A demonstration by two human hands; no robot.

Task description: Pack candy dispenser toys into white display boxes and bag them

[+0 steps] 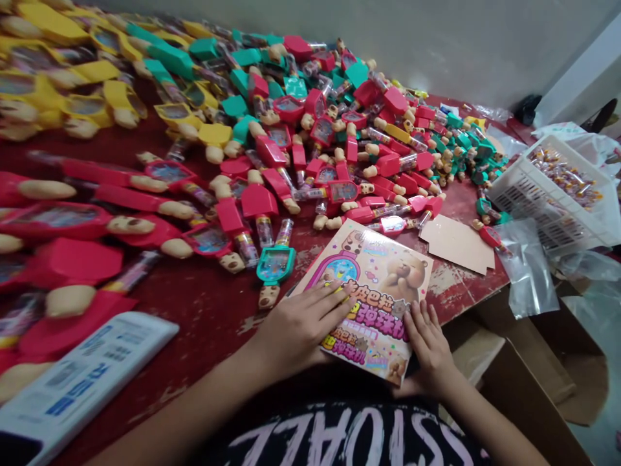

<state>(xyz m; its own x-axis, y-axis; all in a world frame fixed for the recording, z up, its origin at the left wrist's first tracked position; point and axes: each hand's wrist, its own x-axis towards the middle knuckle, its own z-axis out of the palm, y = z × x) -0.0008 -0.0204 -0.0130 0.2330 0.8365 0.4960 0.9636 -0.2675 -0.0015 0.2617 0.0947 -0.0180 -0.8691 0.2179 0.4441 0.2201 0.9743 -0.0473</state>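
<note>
A printed cardboard box [383, 265] with cartoon bears and Chinese lettering lies tilted at the table's front edge, close to my body. My left hand [305, 320] grips its left side, fingers stretched together over the printed face. On the right side, my right hand [429, 349] holds the edge, fingers on top and thumb underneath. Just beyond my left hand is a green toy [275, 264] with a clear candy-filled tube and a bear-head end. Red toys [339, 191] of the same kind are heaped behind the box. A flat piece of brown cardboard [456, 243] sits right of it.
Yellow toys [87, 110] and more green ones fill the back of the red table [204, 323]. A white basket [528, 200] of wrapped candies stands right, near a clear plastic bag [526, 272]. Open cartons [524, 388] are below. A white-and-blue package [92, 382] lies front left.
</note>
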